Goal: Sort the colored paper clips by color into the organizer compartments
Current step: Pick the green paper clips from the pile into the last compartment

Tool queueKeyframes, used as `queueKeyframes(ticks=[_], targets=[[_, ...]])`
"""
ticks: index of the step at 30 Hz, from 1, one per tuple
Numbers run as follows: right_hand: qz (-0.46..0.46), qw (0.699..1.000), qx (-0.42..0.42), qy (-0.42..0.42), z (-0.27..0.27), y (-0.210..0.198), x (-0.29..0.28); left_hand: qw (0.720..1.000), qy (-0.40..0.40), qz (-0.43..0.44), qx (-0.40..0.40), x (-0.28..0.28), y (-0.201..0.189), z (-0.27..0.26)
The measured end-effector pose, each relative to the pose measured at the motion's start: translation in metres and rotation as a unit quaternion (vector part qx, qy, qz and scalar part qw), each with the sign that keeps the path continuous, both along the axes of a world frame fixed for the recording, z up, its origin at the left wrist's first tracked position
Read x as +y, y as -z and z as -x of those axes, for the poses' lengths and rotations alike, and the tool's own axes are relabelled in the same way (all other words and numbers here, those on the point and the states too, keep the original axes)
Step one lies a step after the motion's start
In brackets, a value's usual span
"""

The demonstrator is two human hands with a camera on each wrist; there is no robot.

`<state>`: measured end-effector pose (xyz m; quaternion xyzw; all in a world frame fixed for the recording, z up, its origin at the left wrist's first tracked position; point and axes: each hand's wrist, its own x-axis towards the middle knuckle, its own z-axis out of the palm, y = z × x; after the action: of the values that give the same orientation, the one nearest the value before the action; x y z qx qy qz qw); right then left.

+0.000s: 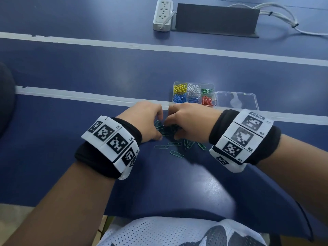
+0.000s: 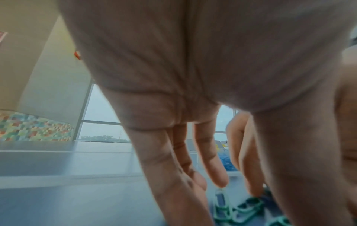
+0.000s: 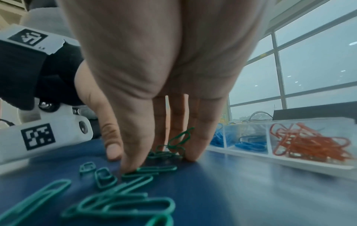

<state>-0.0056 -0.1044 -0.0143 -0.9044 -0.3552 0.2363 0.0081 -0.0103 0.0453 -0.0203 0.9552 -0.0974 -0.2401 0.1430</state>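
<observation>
1. Head view: the left hand and right hand sit close together on the blue table, both arched over a pile of green paper clips. More green clips lie scattered just nearer the person. The clear organizer stands just beyond the hands, holding yellow, white, green, blue and red clips in separate compartments. Its open lid lies flat beside it on the right. A power strip rests far back.
2. Left wrist view: the left hand's fingers point down, fairly straight, with tips at the green clips; whether any clip is held cannot be told.
3. Right wrist view: the right hand's fingers point down, extended, with tips on the table among green clips. No grasp is visible.
</observation>
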Motion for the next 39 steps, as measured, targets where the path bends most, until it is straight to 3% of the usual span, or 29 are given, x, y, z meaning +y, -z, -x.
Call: queueKeyframes(ticks=[6,13,20,24,28,31,39], targets=[[-0.008,0.999,-0.045,-0.030,-0.002,0.003,-0.002,1.000,0.000,-0.008,0.008,-0.009,-0.006,0.002],[-0.024,0.998,-0.054,0.011,-0.001,0.007,-0.007,0.999,0.029,-0.019,-0.022,-0.018,-0.009,0.006],[-0.031,0.997,-0.063,0.017,0.002,0.005,-0.018,1.000,0.016,-0.014,0.008,-0.022,-0.006,0.006],[-0.085,0.989,-0.059,0.102,-0.006,-0.006,-0.028,1.000,0.011,0.002,-0.013,-0.023,-0.011,0.003],[-0.157,0.952,-0.107,0.240,-0.026,-0.026,-0.050,0.998,0.013,0.058,-0.036,-0.028,-0.024,-0.009],[-0.166,0.923,-0.090,0.336,-0.047,-0.032,-0.066,0.993,0.020,0.101,-0.062,-0.040,-0.035,-0.025],[-0.134,0.910,-0.058,0.388,-0.066,-0.021,-0.069,0.987,0.016,0.115,-0.109,-0.082,-0.033,-0.070]])
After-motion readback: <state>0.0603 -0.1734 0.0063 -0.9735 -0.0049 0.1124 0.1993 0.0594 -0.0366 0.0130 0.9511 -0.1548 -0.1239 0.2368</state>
